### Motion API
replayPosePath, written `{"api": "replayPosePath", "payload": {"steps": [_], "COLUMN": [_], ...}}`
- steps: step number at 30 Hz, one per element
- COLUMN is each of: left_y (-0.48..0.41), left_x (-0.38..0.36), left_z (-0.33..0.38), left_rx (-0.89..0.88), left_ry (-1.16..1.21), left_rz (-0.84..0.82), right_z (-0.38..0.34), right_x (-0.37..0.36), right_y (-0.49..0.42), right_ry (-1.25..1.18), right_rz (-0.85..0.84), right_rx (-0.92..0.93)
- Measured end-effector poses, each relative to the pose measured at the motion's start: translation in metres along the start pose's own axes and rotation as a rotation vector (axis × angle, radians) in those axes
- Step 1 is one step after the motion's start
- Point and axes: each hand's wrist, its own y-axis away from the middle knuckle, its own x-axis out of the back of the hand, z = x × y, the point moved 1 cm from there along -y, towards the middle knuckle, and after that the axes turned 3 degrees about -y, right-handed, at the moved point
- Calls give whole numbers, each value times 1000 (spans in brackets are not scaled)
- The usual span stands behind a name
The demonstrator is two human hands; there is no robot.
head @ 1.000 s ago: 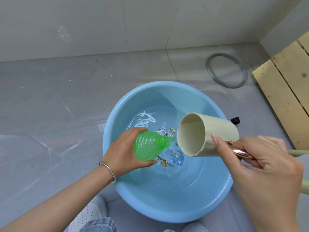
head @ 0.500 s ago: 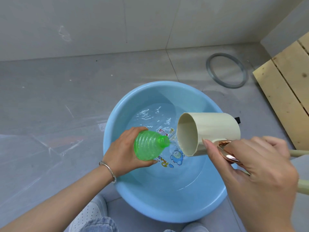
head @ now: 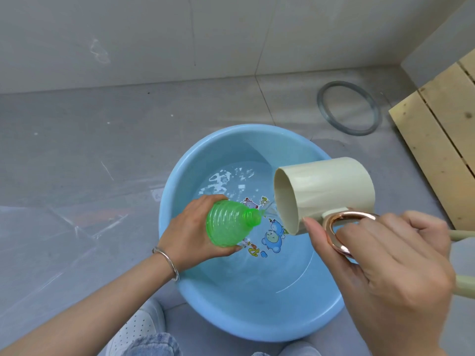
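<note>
Left hand: the left hand was wrapped round the wide lower body of a translucent green ribbed plastic bottle, with the fingers curled under it and the thumb on top.
Bottle position: it was held above the water inside a round light-blue plastic basin, left of the basin's middle.
Bottle axis: the bottle lay tilted, close to level. Its base was in the palm and its open neck pointed right and slightly away from the person.
Right hand: the right hand gripped the rose-gold ring handle of a cream cylindrical mug, with fingers hooked through the ring and the thumb laid along its near side.
Mug position: the mug was tipped onto its side over the basin's right edge, with its open mouth facing left.
Key relation: the mug's lower lip sat just beside the bottle neck, slightly above and to its right. The two openings faced each other, and I could not tell whether they touched.
Stream: a thin thread of water ran from the lip toward the neck.
Basin contents: shallow water rippled over a cartoon print on the basin floor.
Judgement: the pour seemed to depend on the mug lip staying in line with the narrow neck. A small drift of either hand would likely spill water into the basin.
</note>
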Motion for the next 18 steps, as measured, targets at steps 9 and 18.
{"api": "replayPosePath", "payload": {"steps": [9,18], "left_y": [-1,1], "left_x": [-1,2], "left_z": [-1,1], "left_rx": [-4,-16], "left_ry": [6,55], "left_rz": [-1,5], "right_z": [7,51], "right_x": [-11,-55], "right_y": [8,47], "right_ry": [-159,-712], "right_rz": [-1,-61], "right_rx": [-265,-1324]}}
